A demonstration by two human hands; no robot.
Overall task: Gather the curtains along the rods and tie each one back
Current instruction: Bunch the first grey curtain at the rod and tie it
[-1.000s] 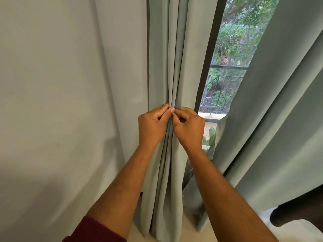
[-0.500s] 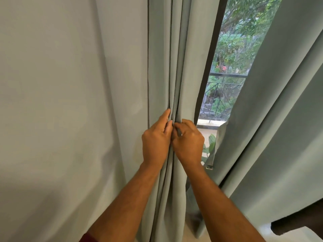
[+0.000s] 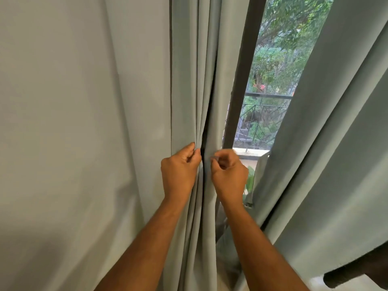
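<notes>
Head view shows us the gathered curtain (image 3: pixel 195 80), pale grey-green and matte, hanging in narrow vertical pleats, its long axis running straight up and down between our hands. Our left hand (image 3: pixel 178 171) pinches the folds on its side with curled fingers; our right hand (image 3: pixel 228 175) pinches the edge of the neighbouring fold, and a dark slit shows between the two. Right of our right hand stands a dark window frame (image 3: pixel 239 91), and beyond it a second curtain (image 3: pixel 336 143) slants away.
</notes>
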